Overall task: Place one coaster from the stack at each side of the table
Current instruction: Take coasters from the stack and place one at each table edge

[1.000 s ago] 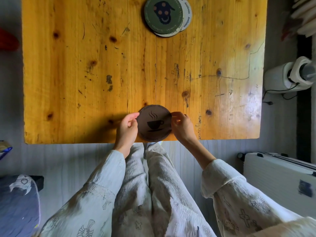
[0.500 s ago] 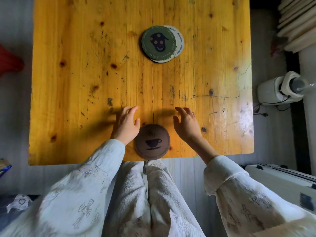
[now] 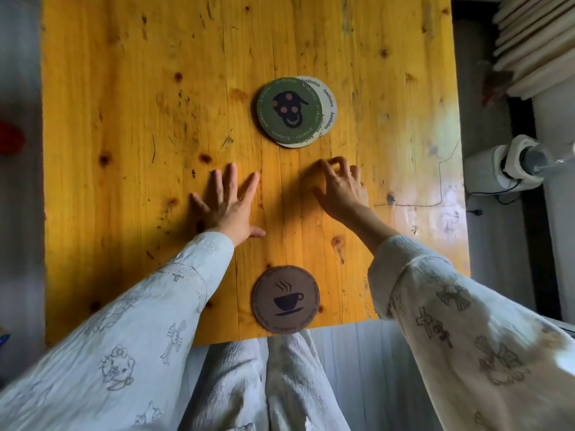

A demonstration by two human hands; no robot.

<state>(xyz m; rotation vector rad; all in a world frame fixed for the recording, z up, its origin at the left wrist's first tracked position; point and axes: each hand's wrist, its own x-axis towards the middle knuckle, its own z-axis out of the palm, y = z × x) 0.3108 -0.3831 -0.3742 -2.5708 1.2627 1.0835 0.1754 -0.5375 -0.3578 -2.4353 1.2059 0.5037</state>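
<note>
A brown coaster [image 3: 286, 299] with a coffee-cup print lies flat at the near edge of the yellow wooden table [image 3: 124, 119], slightly overhanging it. The stack of coasters [image 3: 294, 111] sits near the table's middle, a green one with a dark skull on top and cream ones fanned out under it to the right. My left hand [image 3: 228, 203] is spread flat over the wood, below and left of the stack. My right hand [image 3: 340, 186] hovers just below the stack with fingers curled and apart. Both hands hold nothing.
A white radiator [image 3: 535, 42] and a white pipe fitting [image 3: 510, 163] with a cable stand off the table's right side. Pale floorboards [image 3: 357, 368] and my light trousers show below the near edge. Something red [image 3: 9, 141] lies on the floor at the left.
Both hands let go of the brown coaster at the near edge and moved forward over the table toward the stack. The view has shifted forward, so the stack looks closer.
</note>
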